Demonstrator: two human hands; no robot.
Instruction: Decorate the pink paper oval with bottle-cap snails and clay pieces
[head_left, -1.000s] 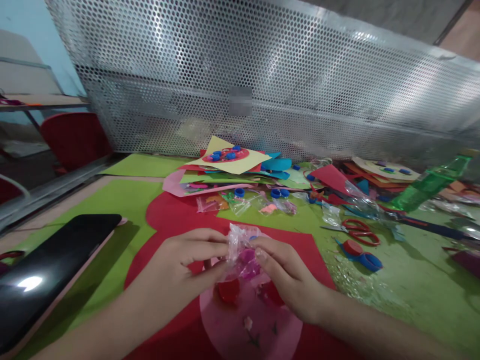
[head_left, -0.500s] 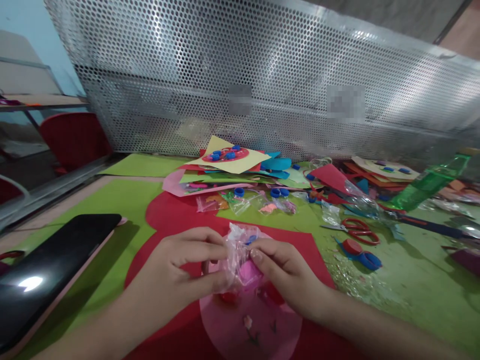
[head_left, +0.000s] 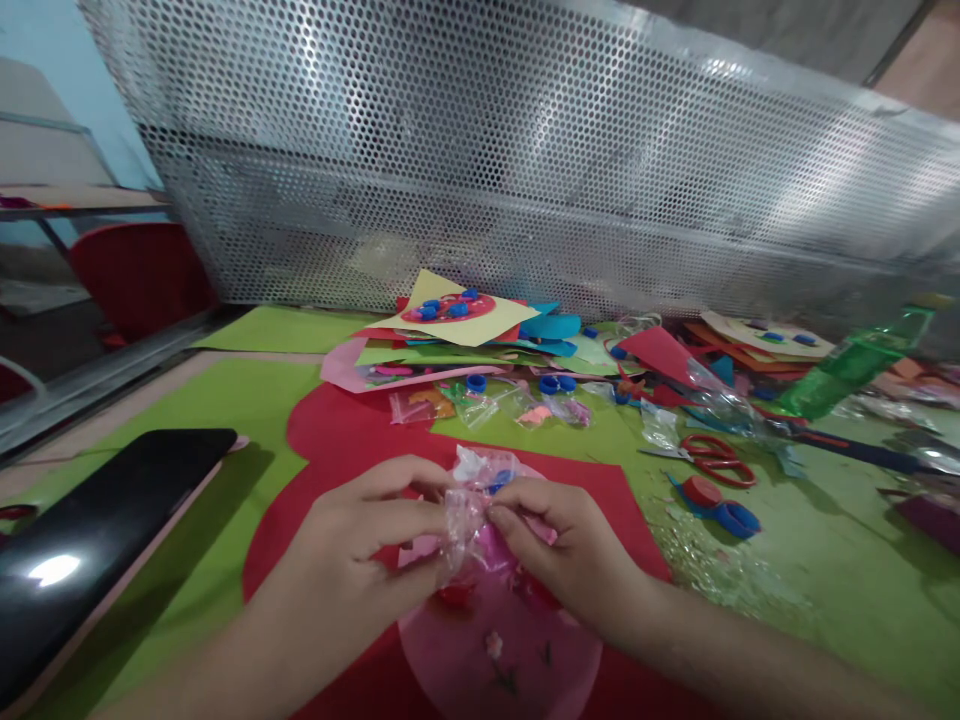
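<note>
My left hand [head_left: 382, 535] has its fingers closed on a small clear plastic bag [head_left: 459, 530]. A bright pink lump [head_left: 491, 548] shows in or just behind the bag. From the other side my right hand [head_left: 559, 545] pinches the bag's edge between thumb and forefinger. Both hands are above a pink paper disc [head_left: 457, 660] with a small flower and dark green marks. The disc lies on a large red paper shape [head_left: 337, 430]. A blue cap [head_left: 500, 481] and red pieces [head_left: 456, 595] show partly around the bag; my fingers hide the rest.
A phone [head_left: 112, 540] is raised at left. Behind lie stacked coloured papers [head_left: 480, 335] with blue caps. To the right are red-handled scissors [head_left: 718, 460], caps [head_left: 739, 518], glitter scraps [head_left: 712, 570] and a tilted green bottle [head_left: 847, 370]. A perforated metal panel [head_left: 480, 150] stands behind.
The plastic bag has shifted slightly and crumpled between my hands, and less of the pink lump shows. My right thumb has slid a little to the left. The rest stays in place.
</note>
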